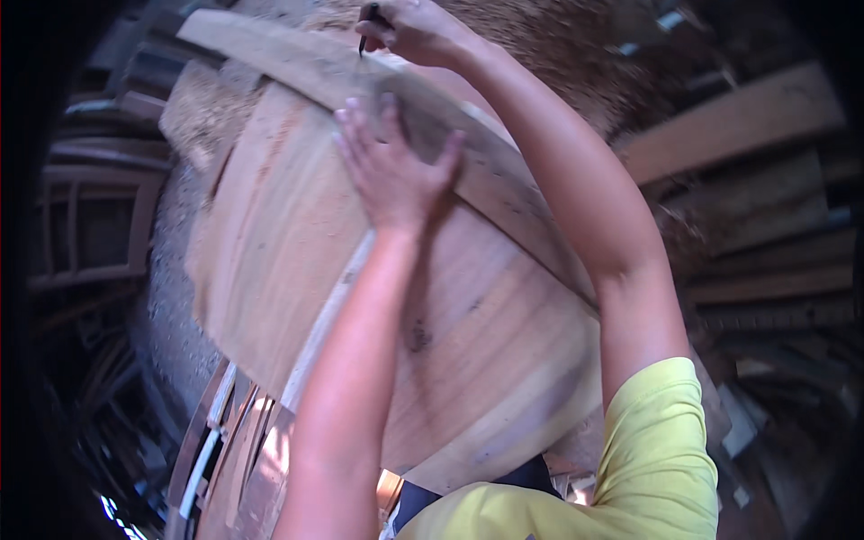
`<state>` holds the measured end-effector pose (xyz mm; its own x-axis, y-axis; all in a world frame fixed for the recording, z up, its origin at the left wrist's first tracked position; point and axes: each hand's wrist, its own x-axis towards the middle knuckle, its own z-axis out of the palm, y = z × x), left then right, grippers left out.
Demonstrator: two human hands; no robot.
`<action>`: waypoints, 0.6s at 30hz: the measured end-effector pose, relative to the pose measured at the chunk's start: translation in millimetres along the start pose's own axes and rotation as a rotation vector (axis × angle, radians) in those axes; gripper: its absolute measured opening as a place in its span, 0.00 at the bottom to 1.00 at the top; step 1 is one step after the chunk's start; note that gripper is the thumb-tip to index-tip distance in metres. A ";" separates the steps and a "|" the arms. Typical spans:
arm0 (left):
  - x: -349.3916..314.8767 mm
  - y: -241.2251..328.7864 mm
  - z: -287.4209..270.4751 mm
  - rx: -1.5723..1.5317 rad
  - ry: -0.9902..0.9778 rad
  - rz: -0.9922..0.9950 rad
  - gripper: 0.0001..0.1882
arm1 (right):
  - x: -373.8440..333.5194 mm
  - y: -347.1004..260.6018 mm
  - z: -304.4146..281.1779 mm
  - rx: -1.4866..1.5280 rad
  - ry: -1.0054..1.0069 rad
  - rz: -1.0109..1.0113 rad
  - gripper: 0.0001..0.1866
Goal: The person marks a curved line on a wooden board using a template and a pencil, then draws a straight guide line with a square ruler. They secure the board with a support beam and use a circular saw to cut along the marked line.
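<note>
A wide panel of joined pale wooden boards [297, 243] lies in front of me. Across its far side rests a long curved grey-brown wooden piece [270, 49]. My left hand [391, 166] presses flat, fingers spread, on that curved piece where it crosses the panel. My right hand [409, 27] reaches to the far end and grips a dark pencil [366, 27], its tip touching the curved piece. A yellow sleeve [661, 441] covers my right upper arm.
Sawdust [540, 45] covers the ground beyond the panel. Planks [738, 117] and stacked timber lie at the right. Dark wooden chair frames [90, 207] stand at the left. Several curved wooden strips [225, 450] lean below the panel at lower left.
</note>
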<state>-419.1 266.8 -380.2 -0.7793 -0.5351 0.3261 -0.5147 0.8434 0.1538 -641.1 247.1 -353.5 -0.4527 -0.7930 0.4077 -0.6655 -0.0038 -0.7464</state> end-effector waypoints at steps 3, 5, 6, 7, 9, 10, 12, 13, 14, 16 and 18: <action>1.0 1.4 2.3 0.070 -0.022 0.013 0.53 | -94.8 -27.3 -78.2 -0.105 -0.220 0.218 0.16; -0.4 9.6 10.0 0.050 -0.016 0.020 0.53 | -187.9 -52.8 -131.3 0.033 -0.120 0.226 0.15; -1.4 8.2 12.3 0.058 -0.011 0.018 0.53 | -230.3 -78.2 -154.8 -0.034 -0.094 0.324 0.15; -2.3 3.9 13.4 0.071 -0.014 0.015 0.53 | -270.0 -101.3 -174.4 -0.029 -0.111 0.498 0.13; -2.6 0.6 13.7 0.098 -0.019 0.019 0.53 | -355.3 -127.8 -205.8 -0.106 -0.021 0.634 0.13; -3.3 -3.4 13.9 0.097 -0.017 0.021 0.53 | -395.4 -138.8 -217.8 -0.082 0.010 0.752 0.13; -1.8 -1.1 17.7 0.073 -0.010 0.029 0.53 | -456.7 -162.9 -238.9 -0.051 0.130 0.900 0.13; -3.2 0.7 19.0 0.067 -0.010 0.037 0.53 | -480.5 -172.8 -245.5 -0.032 0.217 0.922 0.13; -2.7 -4.6 19.5 0.056 -0.006 0.041 0.53 | -500.6 -179.1 -246.0 0.002 0.308 0.933 0.12; -0.7 -15.9 19.5 0.036 0.011 0.044 0.54 | -533.3 -189.6 -244.2 0.041 0.609 0.867 0.13; 2.3 -21.4 22.7 0.013 -0.001 0.039 0.54 | -586.9 -195.2 -255.7 -0.224 0.629 0.992 0.14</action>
<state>-418.0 246.5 -404.0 -0.7995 -0.5015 0.3304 -0.4882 0.8632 0.1289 -397.3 869.0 -312.5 -0.9970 0.0468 -0.0614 0.0773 0.5977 -0.7980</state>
